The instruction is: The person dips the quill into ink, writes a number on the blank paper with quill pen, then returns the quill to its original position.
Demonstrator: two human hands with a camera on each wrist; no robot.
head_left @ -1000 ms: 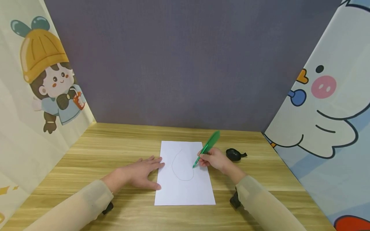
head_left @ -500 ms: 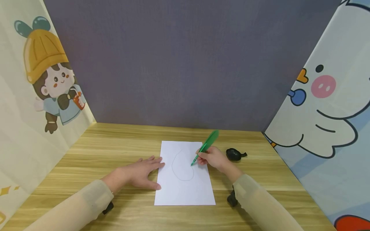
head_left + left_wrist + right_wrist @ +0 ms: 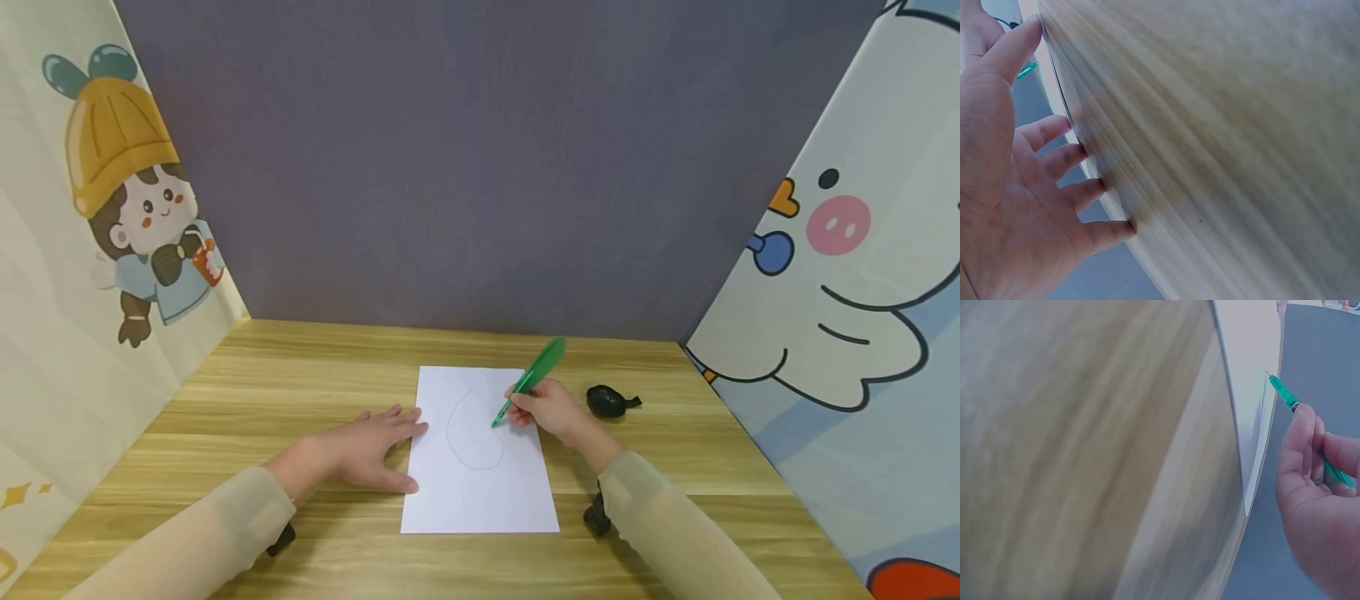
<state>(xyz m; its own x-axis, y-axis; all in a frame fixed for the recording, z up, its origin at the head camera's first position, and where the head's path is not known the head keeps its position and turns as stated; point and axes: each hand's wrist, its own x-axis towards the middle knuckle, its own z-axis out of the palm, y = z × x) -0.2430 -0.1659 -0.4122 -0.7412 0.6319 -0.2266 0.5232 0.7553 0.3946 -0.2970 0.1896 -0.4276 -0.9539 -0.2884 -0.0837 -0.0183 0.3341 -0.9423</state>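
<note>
2 bare hands work at a wooden table (image 3: 315,358): the right hand (image 3: 555,410) pinches a slim green pen (image 3: 546,363) between thumb and fingers, while the left hand (image 3: 371,452) holds nothing, its fingers spread. From the pinch, the pen slants up and away to the right, ending in a broad feather-like top; below and left of the pinch, its tip sits at the end of a thin line (image 3: 447,433) on 1 sheet of white paper (image 3: 480,504). That line starts above the tip to its left, swings down, rounds at the bottom and climbs back to the tip, leaving the loop unclosed. The sheet lies flat to the left of and below the gripping fingers, reaching under their edge. Across it, well apart from the pinch, the left hand's thumb and at least 1 fingertip rest on the paper's left margin. Just right of the gripping hand, apart from it, lies 1 small black rounded object (image 3: 606,402) with a short stub. Beyond the grip rises a plain grey panel (image 3: 465,167).
</note>
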